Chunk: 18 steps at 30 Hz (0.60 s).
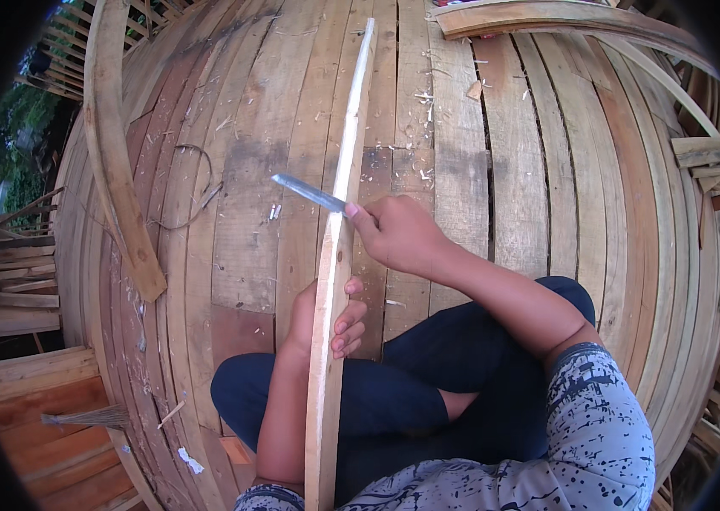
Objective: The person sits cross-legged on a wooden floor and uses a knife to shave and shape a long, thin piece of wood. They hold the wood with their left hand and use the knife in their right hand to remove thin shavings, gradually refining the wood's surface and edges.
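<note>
A long wooden strip (334,260) stands up the middle of the view, from the person's lap to well beyond the hands. The left hand (302,313) clamps its lower half, fingers curled round to the right side. Higher up, the right hand (403,230) is closed in a fist on a knife (307,192), its handle hidden, the blade lying across the strip and pointing left. Below are crossed legs (479,332) in dark trousers. Shavings (426,98) dot the board floor (454,187); a curved plank (113,153) lies left.
</note>
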Each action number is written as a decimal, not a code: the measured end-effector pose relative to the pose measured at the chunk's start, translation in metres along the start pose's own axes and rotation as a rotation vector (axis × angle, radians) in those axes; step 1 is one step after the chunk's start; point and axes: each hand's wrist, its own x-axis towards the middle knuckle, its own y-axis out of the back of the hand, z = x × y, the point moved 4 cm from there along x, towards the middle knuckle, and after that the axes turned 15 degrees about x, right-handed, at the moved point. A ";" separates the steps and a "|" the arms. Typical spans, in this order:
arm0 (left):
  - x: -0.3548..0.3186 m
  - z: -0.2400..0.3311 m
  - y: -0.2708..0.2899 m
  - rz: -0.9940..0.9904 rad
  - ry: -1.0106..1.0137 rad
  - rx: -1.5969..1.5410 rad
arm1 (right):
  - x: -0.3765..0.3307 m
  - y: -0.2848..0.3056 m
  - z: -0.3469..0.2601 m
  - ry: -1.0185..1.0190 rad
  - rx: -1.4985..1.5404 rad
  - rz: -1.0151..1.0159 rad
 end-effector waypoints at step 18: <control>0.002 -0.004 0.006 0.103 0.007 0.045 | -0.005 -0.007 0.011 -0.016 0.018 -0.054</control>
